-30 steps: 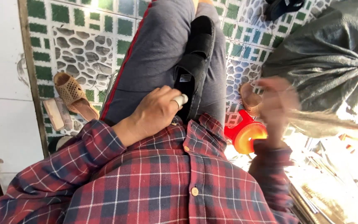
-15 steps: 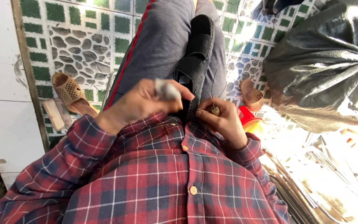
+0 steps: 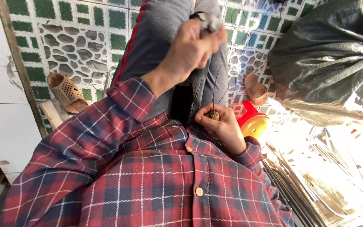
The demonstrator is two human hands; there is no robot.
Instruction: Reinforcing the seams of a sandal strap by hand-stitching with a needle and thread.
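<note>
Two hands at work over the lap: left hand [image 3: 190, 50], upper centre, clenched on a grey wad [image 3: 210, 24]; right hand [image 3: 220, 126], mid-frame, pinching a small brown piece [image 3: 214, 115] trailing thin wires [image 3: 213, 86], steadied against the plaid shirt [image 3: 156, 180]

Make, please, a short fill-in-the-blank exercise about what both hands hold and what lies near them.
1. The left hand is raised and grips a small crumpled ____ wad.
2. The right hand pinches a small brown piece with thin dark ____ sticking up.
3. Beside the right hand stands a ____ plastic container.

Missing words: grey; wires; red
</note>
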